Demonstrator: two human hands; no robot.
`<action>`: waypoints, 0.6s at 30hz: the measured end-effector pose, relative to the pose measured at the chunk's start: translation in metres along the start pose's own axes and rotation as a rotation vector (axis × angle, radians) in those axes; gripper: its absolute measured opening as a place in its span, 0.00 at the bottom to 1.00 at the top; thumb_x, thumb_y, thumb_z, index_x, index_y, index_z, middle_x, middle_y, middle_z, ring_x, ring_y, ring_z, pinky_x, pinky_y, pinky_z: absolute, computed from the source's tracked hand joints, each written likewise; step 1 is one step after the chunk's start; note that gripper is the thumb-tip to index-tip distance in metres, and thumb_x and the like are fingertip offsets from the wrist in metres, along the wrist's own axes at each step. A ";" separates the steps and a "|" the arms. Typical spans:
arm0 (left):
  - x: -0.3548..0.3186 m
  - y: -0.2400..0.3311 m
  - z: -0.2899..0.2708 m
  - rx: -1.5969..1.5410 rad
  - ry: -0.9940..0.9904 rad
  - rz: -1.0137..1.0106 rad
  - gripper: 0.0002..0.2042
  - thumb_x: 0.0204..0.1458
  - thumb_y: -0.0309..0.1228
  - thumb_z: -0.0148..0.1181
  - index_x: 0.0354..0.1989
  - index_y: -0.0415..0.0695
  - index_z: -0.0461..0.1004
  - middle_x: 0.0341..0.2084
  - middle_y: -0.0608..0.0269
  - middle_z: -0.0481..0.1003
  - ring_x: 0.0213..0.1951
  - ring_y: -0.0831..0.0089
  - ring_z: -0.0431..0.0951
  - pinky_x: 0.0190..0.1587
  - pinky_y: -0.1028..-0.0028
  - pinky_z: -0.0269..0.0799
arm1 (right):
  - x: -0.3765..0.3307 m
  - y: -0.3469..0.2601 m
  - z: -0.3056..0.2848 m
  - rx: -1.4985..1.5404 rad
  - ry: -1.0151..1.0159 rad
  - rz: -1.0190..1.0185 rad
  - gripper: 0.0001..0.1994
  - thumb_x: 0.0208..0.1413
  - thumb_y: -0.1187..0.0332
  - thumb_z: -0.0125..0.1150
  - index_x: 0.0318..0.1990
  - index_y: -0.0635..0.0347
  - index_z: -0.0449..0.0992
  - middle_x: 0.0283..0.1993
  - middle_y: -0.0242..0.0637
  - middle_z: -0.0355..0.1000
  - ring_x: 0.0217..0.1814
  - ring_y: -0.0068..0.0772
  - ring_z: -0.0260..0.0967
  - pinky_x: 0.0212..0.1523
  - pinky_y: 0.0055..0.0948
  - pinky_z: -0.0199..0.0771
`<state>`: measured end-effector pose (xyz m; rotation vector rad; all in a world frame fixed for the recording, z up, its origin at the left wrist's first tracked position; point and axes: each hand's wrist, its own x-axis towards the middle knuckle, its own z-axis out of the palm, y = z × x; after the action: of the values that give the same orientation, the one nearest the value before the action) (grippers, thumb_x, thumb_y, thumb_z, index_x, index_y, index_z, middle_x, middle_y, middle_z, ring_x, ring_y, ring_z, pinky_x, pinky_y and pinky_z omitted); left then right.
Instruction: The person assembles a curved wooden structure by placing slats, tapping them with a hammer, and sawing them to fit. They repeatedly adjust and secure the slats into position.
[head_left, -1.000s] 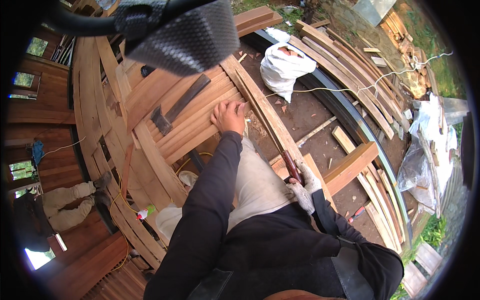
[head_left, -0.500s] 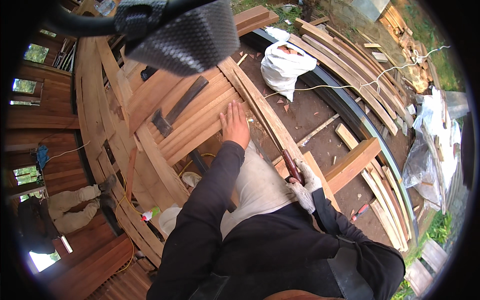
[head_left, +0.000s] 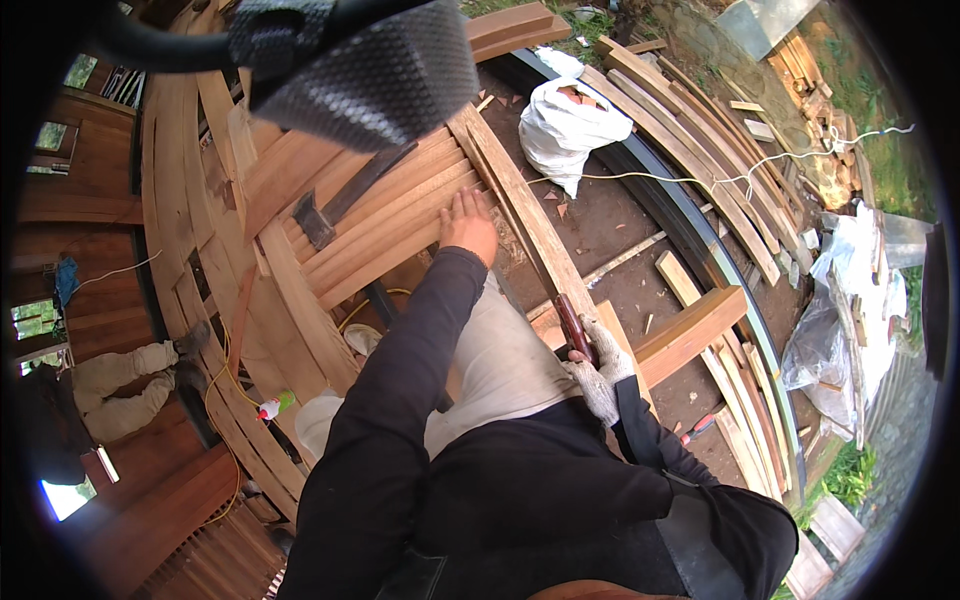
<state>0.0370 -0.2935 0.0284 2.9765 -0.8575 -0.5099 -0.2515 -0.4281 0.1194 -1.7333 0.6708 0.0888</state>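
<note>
My bare left hand [head_left: 468,228] lies flat, fingers stretched, on the near right end of a slatted wooden panel [head_left: 385,235]. My right hand [head_left: 603,375], in a pale knit glove, is closed around a reddish-brown wooden tool handle [head_left: 574,326]. That handle lies along a long board [head_left: 530,220] to the right of my leg. A narrow dark strip runs on from it along the board; I cannot tell whether this is a blade. On the panel rests a hatchet-like tool [head_left: 316,221] with a dark handle, its far end hidden behind a black object overhead.
A white sack [head_left: 568,130] stands beyond the board. Stacked planks [head_left: 690,150], a thick beam [head_left: 690,335] and a screwdriver [head_left: 698,430] lie to the right. At left are more planks [head_left: 185,150], a small bottle [head_left: 276,405] and another person's legs [head_left: 125,385].
My view has shifted slightly, so most of the scene sits a little further left. My left hand remains on the panel and my right hand keeps its grip on the handle.
</note>
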 end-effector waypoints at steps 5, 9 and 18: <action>-0.011 0.002 -0.007 -0.074 0.030 0.028 0.47 0.54 0.35 0.64 0.79 0.31 0.45 0.78 0.33 0.47 0.79 0.43 0.48 0.77 0.45 0.50 | -0.003 -0.006 -0.001 0.015 0.009 0.011 0.34 0.51 0.77 0.75 0.68 0.69 0.70 0.63 0.55 0.74 0.62 0.43 0.77 0.61 0.34 0.77; -0.015 0.002 -0.009 -0.094 0.020 0.024 0.49 0.53 0.38 0.67 0.79 0.35 0.46 0.78 0.32 0.46 0.80 0.41 0.47 0.78 0.43 0.46 | -0.006 -0.006 -0.003 -0.134 -0.003 -0.025 0.33 0.52 0.75 0.74 0.67 0.66 0.71 0.61 0.55 0.76 0.62 0.45 0.77 0.61 0.35 0.77; -0.013 0.000 -0.013 -0.098 -0.011 0.032 0.49 0.52 0.41 0.69 0.79 0.36 0.48 0.78 0.32 0.46 0.80 0.41 0.46 0.77 0.41 0.46 | -0.009 -0.011 0.003 -0.107 0.036 -0.071 0.29 0.55 0.77 0.73 0.66 0.68 0.73 0.51 0.42 0.79 0.52 0.26 0.76 0.55 0.28 0.77</action>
<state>0.0311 -0.2877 0.0442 2.8696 -0.8534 -0.5505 -0.2531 -0.4208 0.1324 -1.8638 0.6402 0.0453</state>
